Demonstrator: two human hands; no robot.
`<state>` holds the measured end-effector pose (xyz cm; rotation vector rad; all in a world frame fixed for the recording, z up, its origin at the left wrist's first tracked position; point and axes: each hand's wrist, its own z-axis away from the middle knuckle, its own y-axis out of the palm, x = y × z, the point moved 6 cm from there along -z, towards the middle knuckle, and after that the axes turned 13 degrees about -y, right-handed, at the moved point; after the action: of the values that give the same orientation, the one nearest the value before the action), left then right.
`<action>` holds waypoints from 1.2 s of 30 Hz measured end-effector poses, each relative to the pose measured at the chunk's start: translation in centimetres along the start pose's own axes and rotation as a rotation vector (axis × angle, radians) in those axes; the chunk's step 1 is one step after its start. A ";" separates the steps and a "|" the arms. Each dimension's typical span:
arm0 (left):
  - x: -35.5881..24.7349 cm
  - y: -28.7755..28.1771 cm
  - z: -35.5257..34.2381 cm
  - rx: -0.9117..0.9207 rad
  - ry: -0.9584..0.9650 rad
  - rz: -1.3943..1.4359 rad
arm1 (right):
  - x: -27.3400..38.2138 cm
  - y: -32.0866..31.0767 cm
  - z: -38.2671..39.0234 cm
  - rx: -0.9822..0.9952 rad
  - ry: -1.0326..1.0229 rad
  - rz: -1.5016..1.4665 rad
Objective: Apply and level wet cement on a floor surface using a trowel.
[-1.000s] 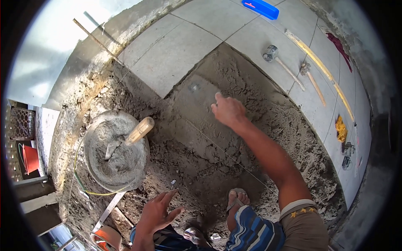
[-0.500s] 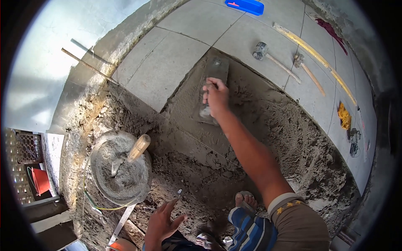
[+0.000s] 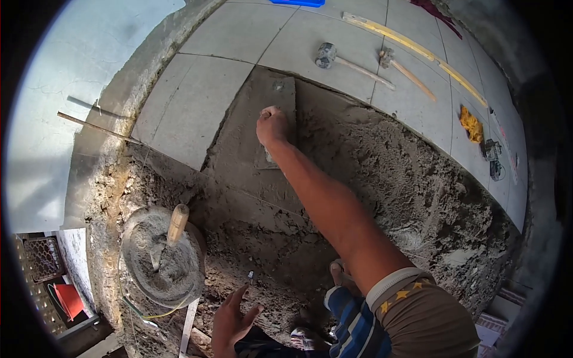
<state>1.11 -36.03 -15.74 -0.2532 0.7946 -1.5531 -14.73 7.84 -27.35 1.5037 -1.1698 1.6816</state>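
Observation:
My right hand (image 3: 273,126) reaches out over the bed of damp grey mortar (image 3: 334,137), fingers closed round the handle of a long flat plastering float (image 3: 286,92). The float's blade lies flat on the smoothed mortar, just inside the corner formed by the laid tiles. The handle is mostly hidden beneath my hand. My left hand (image 3: 233,319) hangs low in front of me, fingers apart and holding nothing. Left of it stands a round bucket (image 3: 126,262) of grey cement mix, with a wooden-handled trowel (image 3: 177,224) stuck in it.
Large grey tiles (image 3: 209,89) border the mortar at the far side and right. On them lie a mallet (image 3: 327,55), a hammer (image 3: 412,77), a yellow level (image 3: 412,48) and a yellow cloth (image 3: 471,124). A thin rod (image 3: 98,127) leans at the left wall.
My view has shifted, so most things appear further left. Relative to the tile corner, the float has slid slightly right. My right fingers look more tightly closed; my left hand stays low and open.

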 end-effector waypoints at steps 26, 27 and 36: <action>-0.6 -0.9 0.2 0.030 0.070 0.071 | -0.1 5.9 -1.8 0.003 -0.050 -0.314; -0.4 -0.9 0.1 0.016 0.071 0.064 | -1.0 6.8 -2.8 -0.059 -0.134 -0.223; 1.2 -1.8 1.4 -0.028 -0.054 0.047 | 0.5 10.7 -3.0 -0.062 -0.137 -0.080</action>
<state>0.35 -37.74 -14.00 -0.2935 0.7754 -1.4865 -25.49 5.81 -29.10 1.6270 -1.2044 1.4962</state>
